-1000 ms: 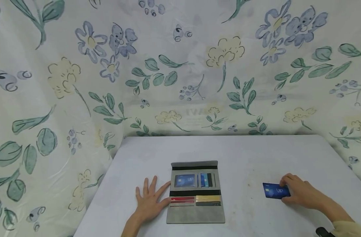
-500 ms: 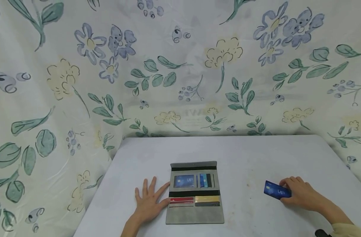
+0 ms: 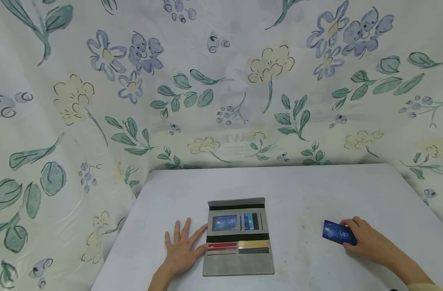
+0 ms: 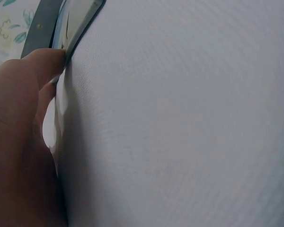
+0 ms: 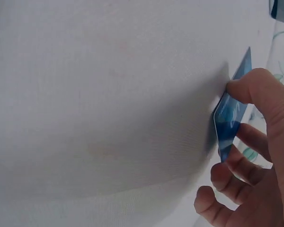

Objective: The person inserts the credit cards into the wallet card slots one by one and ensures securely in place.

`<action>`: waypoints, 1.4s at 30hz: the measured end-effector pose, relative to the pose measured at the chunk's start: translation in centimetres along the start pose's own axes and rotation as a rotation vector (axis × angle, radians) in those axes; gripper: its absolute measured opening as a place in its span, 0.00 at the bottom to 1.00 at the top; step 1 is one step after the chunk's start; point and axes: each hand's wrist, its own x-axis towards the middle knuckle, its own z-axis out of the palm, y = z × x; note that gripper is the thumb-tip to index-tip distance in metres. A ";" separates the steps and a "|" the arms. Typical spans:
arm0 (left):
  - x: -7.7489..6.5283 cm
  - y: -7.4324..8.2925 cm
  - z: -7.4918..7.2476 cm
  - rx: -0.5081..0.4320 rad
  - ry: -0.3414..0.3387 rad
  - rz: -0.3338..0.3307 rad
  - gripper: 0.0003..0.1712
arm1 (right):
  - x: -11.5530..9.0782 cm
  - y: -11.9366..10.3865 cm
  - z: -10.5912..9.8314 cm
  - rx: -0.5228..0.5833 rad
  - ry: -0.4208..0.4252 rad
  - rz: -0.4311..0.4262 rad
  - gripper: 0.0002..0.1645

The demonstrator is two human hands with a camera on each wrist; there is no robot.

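My right hand (image 3: 368,241) pinches a blue card (image 3: 338,232) marked VIP by its right end, thumb on the near edge and fingers on the far one. In the right wrist view the card (image 5: 231,116) tilts beside the table surface. A grey card wallet (image 3: 238,264) lies unfolded on the table, with another blue VIP card (image 3: 225,222) behind its window and several red, gold, dark and blue cards in its slots. My left hand (image 3: 182,252) lies spread on the table, thumb and index fingertip touching the wallet's left edge. The left wrist view shows the thumb at the wallet (image 4: 85,23).
The white table (image 3: 297,186) extends around both hands, with faint brownish marks between the wallet and the right hand. A flower-patterned curtain (image 3: 236,97) hangs behind the table and along its left side.
The blue card in my right hand has turned, its left end swinging slightly away from me. My left hand and the wallet stay in place, while the head view shifts a little.
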 end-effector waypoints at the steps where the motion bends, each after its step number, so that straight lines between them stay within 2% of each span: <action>1: 0.0 0.0 0.1 -0.002 0.002 0.001 0.35 | -0.1 -0.1 0.1 -0.026 0.007 -0.004 0.34; 12: 0.0 -0.1 0.4 -0.019 0.009 0.004 0.35 | -0.7 -0.1 0.6 -0.152 0.080 -0.041 0.38; 19: -0.1 -0.2 0.2 -0.017 0.012 0.006 0.35 | -0.4 -1.2 1.1 -0.192 0.140 -0.109 0.38; 26: 0.0 -0.3 0.2 -0.004 0.015 0.010 0.36 | 1.2 -3.2 1.1 -0.153 0.145 -0.140 0.30; 31: 0.0 -0.2 0.1 0.009 0.015 0.015 0.35 | 2.5 -4.6 0.6 -0.151 0.158 -0.194 0.25; 38: 0.0 -0.4 0.4 0.003 0.024 0.020 0.35 | 4.3 -6.6 0.1 -0.154 0.235 -0.275 0.21; 42: 0.1 -0.5 0.5 -0.006 0.028 0.024 0.35 | 5.1 -7.9 0.1 -0.156 0.248 -0.301 0.20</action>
